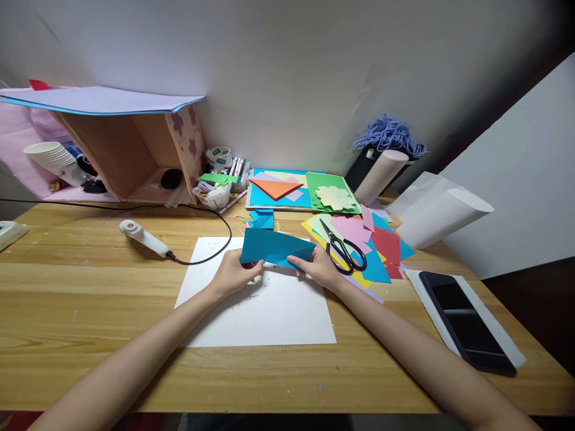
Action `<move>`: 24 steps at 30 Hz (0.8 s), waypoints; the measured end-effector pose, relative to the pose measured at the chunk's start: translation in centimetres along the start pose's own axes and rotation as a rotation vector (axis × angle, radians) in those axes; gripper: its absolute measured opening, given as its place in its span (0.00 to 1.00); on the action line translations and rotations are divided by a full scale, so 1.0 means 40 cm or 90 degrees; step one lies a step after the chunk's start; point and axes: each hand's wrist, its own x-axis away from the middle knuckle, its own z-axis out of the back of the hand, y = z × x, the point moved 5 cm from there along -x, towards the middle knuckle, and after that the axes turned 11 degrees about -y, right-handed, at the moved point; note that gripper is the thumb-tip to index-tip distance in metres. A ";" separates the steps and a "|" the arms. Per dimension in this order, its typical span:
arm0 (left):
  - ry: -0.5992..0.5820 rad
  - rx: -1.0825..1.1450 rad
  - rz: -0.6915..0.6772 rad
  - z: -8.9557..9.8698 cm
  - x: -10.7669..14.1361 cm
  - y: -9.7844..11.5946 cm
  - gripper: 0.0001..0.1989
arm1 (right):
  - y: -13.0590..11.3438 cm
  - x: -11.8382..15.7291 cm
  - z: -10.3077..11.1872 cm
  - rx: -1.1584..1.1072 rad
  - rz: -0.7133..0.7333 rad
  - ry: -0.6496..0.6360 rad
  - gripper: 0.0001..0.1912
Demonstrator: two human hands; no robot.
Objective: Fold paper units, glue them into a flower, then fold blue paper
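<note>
Between both hands I hold a piece of blue paper [274, 246], lifted over a white sheet [251, 317] on the wooden table. My left hand [233, 274] pinches its lower left corner, thumb in front. At the right end my right hand [318, 268] grips the lower edge, and the paper bends there. Small coloured specks and marks dot the white sheet. Just right of my right hand, black-handled scissors [345, 250] lie with parted blades on loose coloured paper [387, 244]. Behind the held paper are blue cut scraps [261, 219].
A white corded device [146, 239] lies left, its black cable looping toward the white sheet. A cardboard box [135, 149], a bowl of scraps [214, 195] and a folded orange paper [276, 188] stand or lie behind. Right are a phone [467, 323] and a white paper roll [444, 216].
</note>
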 end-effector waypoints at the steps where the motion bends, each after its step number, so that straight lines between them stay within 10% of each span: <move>1: 0.004 0.003 0.005 0.000 0.000 -0.001 0.13 | -0.001 0.000 -0.001 -0.003 -0.006 -0.001 0.18; 24: 0.088 0.104 0.039 0.071 -0.027 -0.042 0.08 | -0.016 0.002 0.004 -0.090 -0.015 0.058 0.15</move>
